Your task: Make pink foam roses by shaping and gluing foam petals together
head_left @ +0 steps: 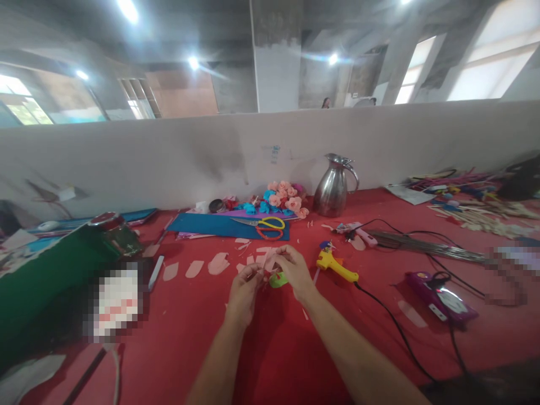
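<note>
Red table (169, 343), one: thin pink piece (268, 258), held above the middle, between far and near edges. Left hand (243, 291) and right hand (294, 271): fingertips pinched on it. Risks, as judged: tearing, from uneven pulling; a burn, should the right hand brush the yellow glue gun (337, 268), toward the right edge, if hot.

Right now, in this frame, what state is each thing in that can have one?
Left hand: fingers closed on a pink piece
Right hand: pinching the same pink piece
Scissors: lying on a blue sheet; blade opening unclear
Yellow glue gun: lying down, cord attached
Steel jug: upright
Jar: red lid on
Purple power strip: plug inserted
Pink flowers: formed, bunched together
</note>
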A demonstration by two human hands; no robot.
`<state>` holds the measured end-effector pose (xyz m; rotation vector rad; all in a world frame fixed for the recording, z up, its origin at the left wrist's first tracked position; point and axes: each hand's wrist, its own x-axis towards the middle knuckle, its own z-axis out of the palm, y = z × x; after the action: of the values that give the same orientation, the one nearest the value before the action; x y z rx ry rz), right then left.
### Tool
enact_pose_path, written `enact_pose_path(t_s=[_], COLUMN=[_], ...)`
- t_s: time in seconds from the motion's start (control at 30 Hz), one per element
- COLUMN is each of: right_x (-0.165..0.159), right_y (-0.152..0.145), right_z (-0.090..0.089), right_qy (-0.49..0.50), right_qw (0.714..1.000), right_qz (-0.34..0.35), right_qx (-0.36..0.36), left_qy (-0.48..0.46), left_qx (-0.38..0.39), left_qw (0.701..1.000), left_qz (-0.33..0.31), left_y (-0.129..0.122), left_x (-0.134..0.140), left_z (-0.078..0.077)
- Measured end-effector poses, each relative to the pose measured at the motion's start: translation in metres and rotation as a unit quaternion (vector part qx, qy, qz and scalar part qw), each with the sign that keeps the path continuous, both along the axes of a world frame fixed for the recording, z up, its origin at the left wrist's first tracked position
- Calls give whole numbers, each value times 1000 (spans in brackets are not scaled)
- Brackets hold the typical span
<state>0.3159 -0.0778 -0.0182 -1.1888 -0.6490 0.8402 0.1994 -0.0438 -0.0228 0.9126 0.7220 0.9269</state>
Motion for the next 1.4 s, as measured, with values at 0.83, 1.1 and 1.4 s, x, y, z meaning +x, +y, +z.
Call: enact_pose_path(t_s=[0.83, 1.1, 1.4], right_x=[10, 16, 14], right_y=[-8, -11, -14], right_z=[10, 12, 14], right_qy=[-45, -75, -80], right_qw=[997, 991, 986], right_qz=[64, 114, 147], right_qx=[-5, -18, -18], left_qy=[-18, 14, 50], left_qx=[-104, -102, -38], left_qw=[992, 991, 991], left_qz=[-75, -85, -114], left_y=[-1, 2, 0], left_x=[-5, -6, -8], left_z=[6, 1, 3])
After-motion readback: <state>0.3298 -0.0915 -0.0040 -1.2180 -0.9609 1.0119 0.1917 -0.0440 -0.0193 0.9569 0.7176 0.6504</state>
